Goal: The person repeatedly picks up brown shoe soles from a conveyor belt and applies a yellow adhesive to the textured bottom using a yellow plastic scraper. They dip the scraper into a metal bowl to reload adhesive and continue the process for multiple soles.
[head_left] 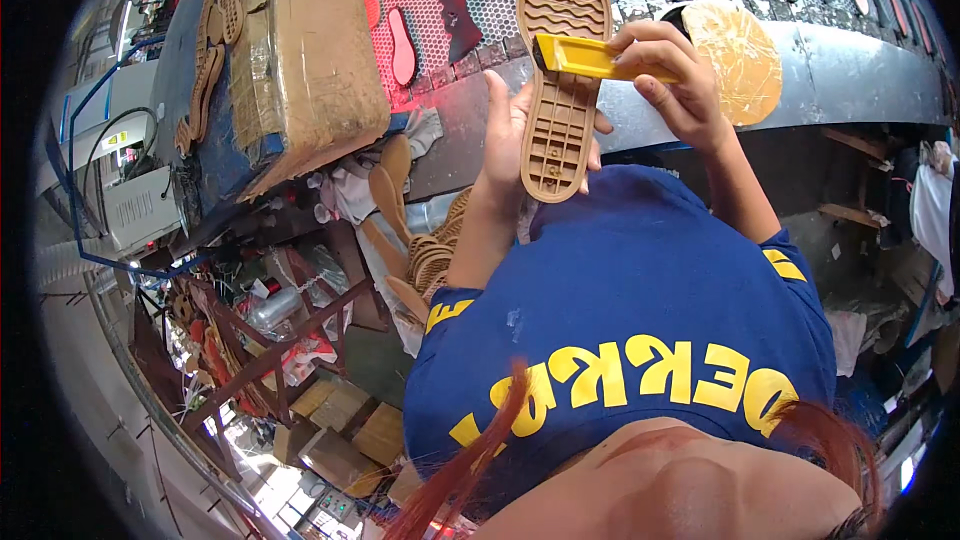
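A tan shoe sole (pixel 562 145) stands upright before me, its ridged and gridded face turned toward my view. My left hand (pixel 505 130) grips it by the edge near the middle, thumb raised at the side and fingertips showing past the opposite edge. A yellow-handled brush (pixel 580 57) lies across the sole's waist, its dark tip touching or very near the left edge. Fingers and thumb of my right hand (pixel 675 75) are closed on the brush's handle. Just behind that hand is a round container with a scratched yellow-orange lid (pixel 740 65).
A mesh conveyor (pixel 430 0) with a metal edge runs across the far side, carrying pink insoles (pixel 402 45) and black pieces (pixel 457 23). A taped cardboard box (pixel 325 60) stands at left, more tan soles (pixel 228 5) beyond it. Stacked soles (pixel 430 260) sit below my left arm.
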{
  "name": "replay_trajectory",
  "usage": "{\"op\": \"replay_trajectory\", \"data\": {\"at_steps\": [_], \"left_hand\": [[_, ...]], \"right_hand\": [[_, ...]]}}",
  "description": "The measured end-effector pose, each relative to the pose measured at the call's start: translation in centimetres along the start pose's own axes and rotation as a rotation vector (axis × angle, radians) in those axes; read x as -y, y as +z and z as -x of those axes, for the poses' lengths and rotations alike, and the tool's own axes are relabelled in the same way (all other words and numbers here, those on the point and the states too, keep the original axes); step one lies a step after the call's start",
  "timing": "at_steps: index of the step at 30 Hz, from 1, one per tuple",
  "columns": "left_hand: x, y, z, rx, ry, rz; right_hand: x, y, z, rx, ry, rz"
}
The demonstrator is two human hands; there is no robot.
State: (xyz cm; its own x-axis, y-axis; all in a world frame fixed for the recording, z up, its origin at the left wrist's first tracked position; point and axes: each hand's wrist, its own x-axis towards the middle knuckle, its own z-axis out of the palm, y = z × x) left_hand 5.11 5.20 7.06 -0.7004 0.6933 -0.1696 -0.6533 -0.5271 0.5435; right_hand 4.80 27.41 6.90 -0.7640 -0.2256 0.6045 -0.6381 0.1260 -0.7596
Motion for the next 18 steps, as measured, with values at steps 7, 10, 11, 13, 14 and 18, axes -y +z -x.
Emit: {"op": "replay_trajectory", "data": {"at_steps": [7,10,11,13,14,18], "left_hand": [[-0.3,-0.6,-0.7,-0.097,0.044,0.105],[-0.5,-0.2,-1.1,-0.229,0.068,0.134],[-0.5,-0.3,-1.3,-0.271,0.077,0.134],[-0.4,-0.6,-1.2,-0.257,0.071,0.05],[-0.5,-0.5,-1.2,-0.265,0.069,0.05],[-0.4,-0.8,-1.3,-0.232,0.061,0.056]], "right_hand": [[2.2,1.6,1.5,0.062,-0.043,0.088],[2.8,2.3,1.9,0.091,-0.087,0.091],[3.0,2.5,2.1,0.097,-0.092,0.091],[3.1,2.5,2.2,0.116,-0.118,0.087],[3.1,2.5,2.1,0.126,-0.13,0.084],[3.4,2.1,1.9,0.158,-0.149,0.068]]}}
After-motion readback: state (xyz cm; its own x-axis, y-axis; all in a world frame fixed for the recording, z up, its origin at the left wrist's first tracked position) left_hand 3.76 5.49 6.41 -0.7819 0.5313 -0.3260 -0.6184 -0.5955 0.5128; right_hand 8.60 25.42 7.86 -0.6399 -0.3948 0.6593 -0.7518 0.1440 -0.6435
